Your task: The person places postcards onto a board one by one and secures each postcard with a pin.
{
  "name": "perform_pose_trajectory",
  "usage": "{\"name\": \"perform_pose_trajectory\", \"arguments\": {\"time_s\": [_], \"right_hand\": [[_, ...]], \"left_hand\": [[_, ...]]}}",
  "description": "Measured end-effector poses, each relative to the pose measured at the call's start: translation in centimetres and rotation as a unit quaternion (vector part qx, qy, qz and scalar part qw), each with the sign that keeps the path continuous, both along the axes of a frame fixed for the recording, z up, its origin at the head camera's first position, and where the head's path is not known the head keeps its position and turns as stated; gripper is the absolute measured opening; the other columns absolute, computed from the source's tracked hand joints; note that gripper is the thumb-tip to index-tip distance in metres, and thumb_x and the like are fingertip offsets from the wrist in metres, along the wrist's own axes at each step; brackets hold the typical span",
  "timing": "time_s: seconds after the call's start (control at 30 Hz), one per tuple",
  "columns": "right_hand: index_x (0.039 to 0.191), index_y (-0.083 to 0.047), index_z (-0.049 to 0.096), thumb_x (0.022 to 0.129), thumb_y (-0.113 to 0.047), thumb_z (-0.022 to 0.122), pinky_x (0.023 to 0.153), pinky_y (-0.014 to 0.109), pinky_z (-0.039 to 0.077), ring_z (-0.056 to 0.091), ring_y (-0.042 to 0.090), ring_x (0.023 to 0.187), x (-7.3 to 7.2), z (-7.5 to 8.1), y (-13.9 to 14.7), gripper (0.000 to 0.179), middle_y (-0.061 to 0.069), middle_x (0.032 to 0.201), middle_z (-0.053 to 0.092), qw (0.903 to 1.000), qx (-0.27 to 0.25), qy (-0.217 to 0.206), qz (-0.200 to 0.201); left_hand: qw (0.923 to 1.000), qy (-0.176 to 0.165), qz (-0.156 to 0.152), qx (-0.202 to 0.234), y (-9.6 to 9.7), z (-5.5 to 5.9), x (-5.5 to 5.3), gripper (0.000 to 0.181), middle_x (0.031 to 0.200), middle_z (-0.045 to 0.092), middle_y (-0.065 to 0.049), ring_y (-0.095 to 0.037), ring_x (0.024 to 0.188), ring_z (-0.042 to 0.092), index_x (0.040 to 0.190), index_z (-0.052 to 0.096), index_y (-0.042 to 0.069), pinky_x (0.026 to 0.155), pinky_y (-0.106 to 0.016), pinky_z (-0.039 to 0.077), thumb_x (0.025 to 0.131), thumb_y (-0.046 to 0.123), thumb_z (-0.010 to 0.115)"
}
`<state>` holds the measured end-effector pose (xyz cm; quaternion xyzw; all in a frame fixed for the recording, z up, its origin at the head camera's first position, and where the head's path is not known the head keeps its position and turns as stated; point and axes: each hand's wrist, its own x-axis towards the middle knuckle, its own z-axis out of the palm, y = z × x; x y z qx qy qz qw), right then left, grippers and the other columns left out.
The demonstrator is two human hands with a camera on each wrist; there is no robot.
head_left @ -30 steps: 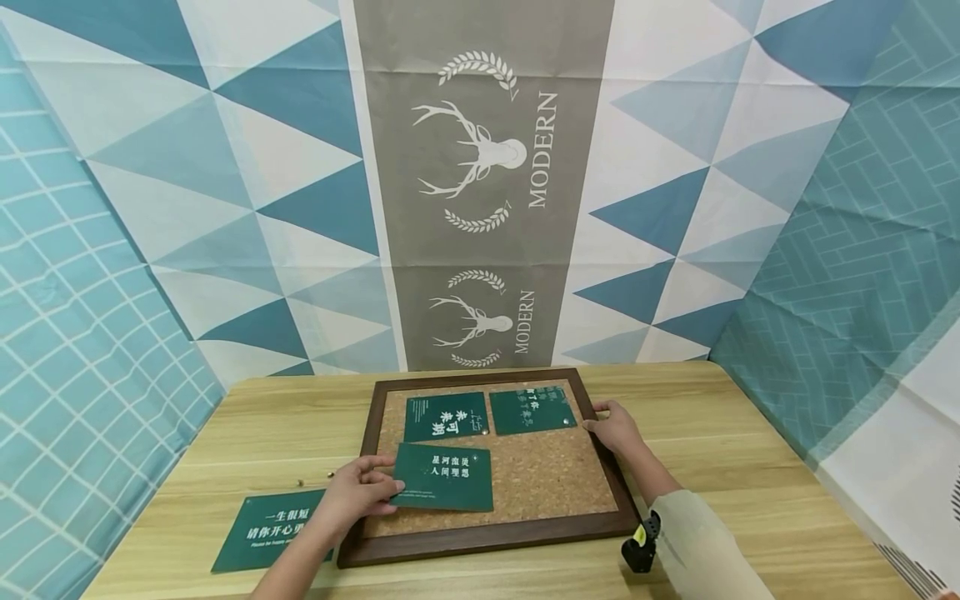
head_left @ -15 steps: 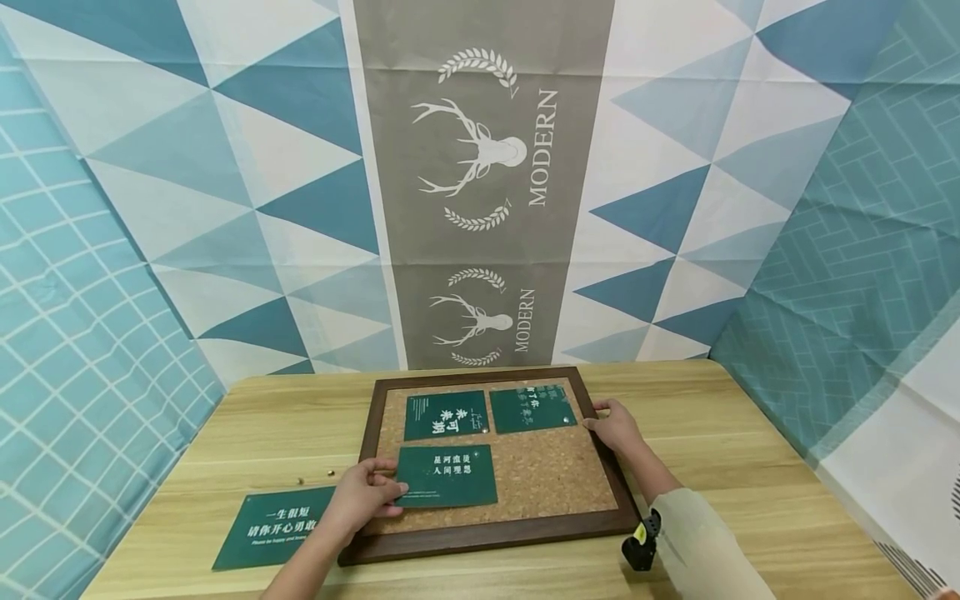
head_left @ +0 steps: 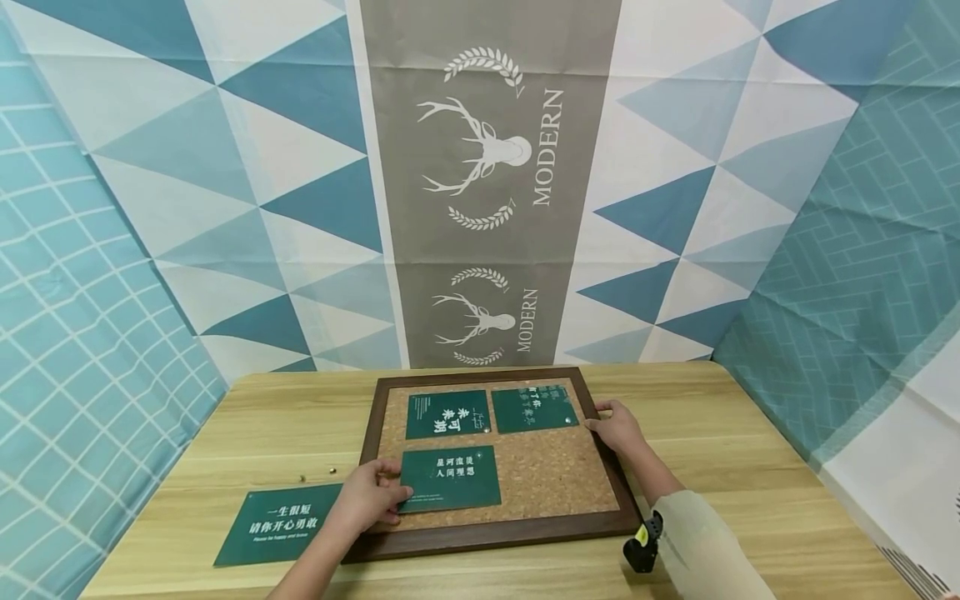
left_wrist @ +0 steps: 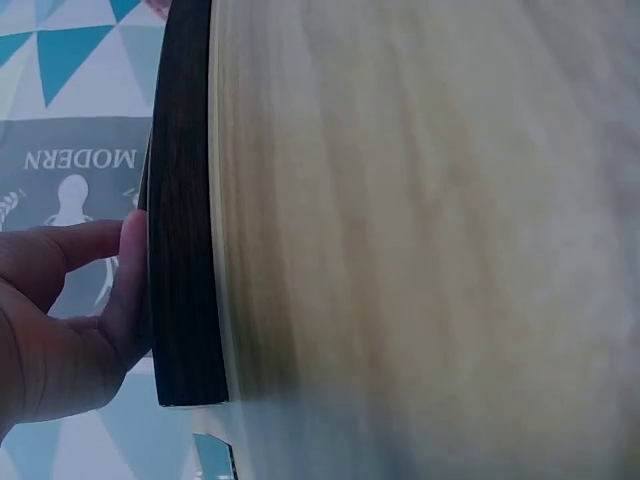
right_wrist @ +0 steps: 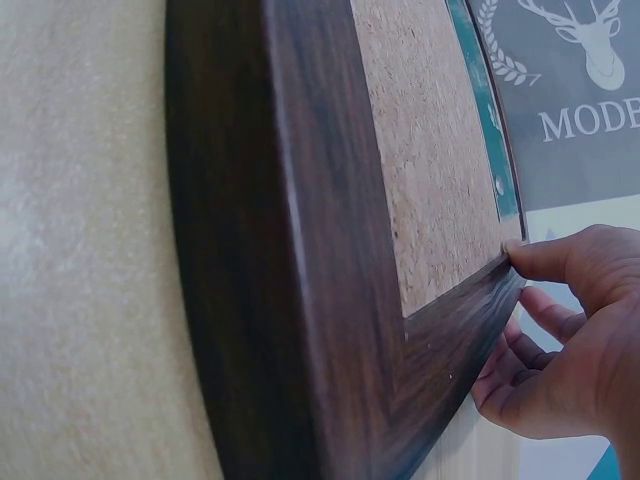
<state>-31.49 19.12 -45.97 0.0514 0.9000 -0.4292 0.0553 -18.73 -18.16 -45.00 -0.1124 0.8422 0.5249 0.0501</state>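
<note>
My left hand (head_left: 371, 497) pinches the left edge of a green postcard (head_left: 456, 477) with white lettering. The postcard lies over the lower left part of a corkboard (head_left: 558, 479) in a dark wooden frame. In the left wrist view the thumb and fingers of that hand are behind the frame's edge (left_wrist: 183, 210), and the card is hidden. At the board's right side, my right hand (head_left: 619, 428) grips the frame; in the right wrist view its thumb is on the frame's face (right_wrist: 330, 300). Two green postcards, left (head_left: 447, 415) and right (head_left: 534, 408), lie along the board's upper half.
Another green postcard (head_left: 273, 523) lies on the wooden table (head_left: 712, 442), partly behind the left forearm. Two small pins, one left (head_left: 302, 478) and one right (head_left: 333, 471), lie above it. A black device (head_left: 641, 547) is on the right wrist. Patterned cloth (head_left: 480, 183) hangs behind.
My left hand and its postcard have shifted slightly right across the corkboard. More of the loose postcard on the table shows. The right hand keeps its hold on the frame.
</note>
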Motion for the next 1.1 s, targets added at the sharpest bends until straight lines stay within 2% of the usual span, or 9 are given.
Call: {"name": "perform_pose_trajectory", "arguments": {"time_s": [0.13, 0.37, 0.6, 0.77, 1.1], "right_hand": [[0.132, 0.005, 0.042, 0.093, -0.013, 0.054, 0.086, 0.051, 0.046, 0.048, 0.046, 0.115, 0.0, 0.04, -0.03, 0.044, 0.032, 0.133, 0.042, 1.0, -0.001, -0.001, 0.001], [0.132, 0.005, 0.041, 0.093, -0.012, 0.054, 0.087, 0.052, 0.046, 0.047, 0.046, 0.116, 0.12, 0.14, -0.06, 0.044, 0.032, 0.133, 0.041, 1.0, -0.009, -0.002, 0.001], [0.132, 0.005, 0.042, 0.093, -0.012, 0.054, 0.088, 0.052, 0.046, 0.047, 0.046, 0.117, -0.06, -0.14, 0.02, 0.044, 0.032, 0.134, 0.041, 1.0, -0.003, 0.001, -0.003], [0.132, 0.005, 0.041, 0.093, -0.012, 0.054, 0.088, 0.052, 0.046, 0.047, 0.046, 0.116, -0.02, -0.19, 0.08, 0.044, 0.032, 0.134, 0.041, 1.0, -0.005, 0.004, 0.0], [0.132, 0.005, 0.042, 0.094, -0.012, 0.054, 0.087, 0.052, 0.046, 0.047, 0.046, 0.117, 0.17, 0.11, -0.12, 0.044, 0.032, 0.134, 0.04, 1.0, -0.003, 0.006, 0.002]], "left_hand": [[0.9995, -0.008, -0.009, -0.028, -0.05, 0.14, 0.14, 0.037, 0.072, 0.059, -0.008, -0.014, 0.051, 0.056, 0.111, 0.056, -0.007, 0.045, -0.03, 0.051, 0.08, 0.006, 0.07], [0.9995, -0.007, -0.019, -0.026, -0.08, 0.18, 0.32, 0.038, 0.072, 0.059, -0.007, -0.013, 0.049, 0.05, 0.112, 0.056, -0.007, 0.043, -0.026, 0.045, 0.08, 0.007, 0.07], [0.9978, -0.006, -0.025, -0.061, -0.03, 0.31, 0.29, 0.04, 0.072, 0.06, -0.007, -0.014, 0.049, 0.056, 0.112, 0.057, -0.008, 0.045, -0.03, 0.051, 0.079, 0.01, 0.071], [0.9976, -0.005, -0.025, -0.064, -0.06, 0.24, 0.3, 0.042, 0.074, 0.059, -0.008, -0.015, 0.052, 0.058, 0.113, 0.057, -0.008, 0.046, -0.031, 0.052, 0.079, 0.012, 0.072], [0.9986, -0.009, -0.03, -0.043, -0.74, 0.48, 0.78, 0.04, 0.079, 0.061, -0.008, -0.017, 0.059, 0.057, 0.112, 0.058, -0.003, 0.049, -0.031, 0.051, 0.081, 0.018, 0.072]]}}
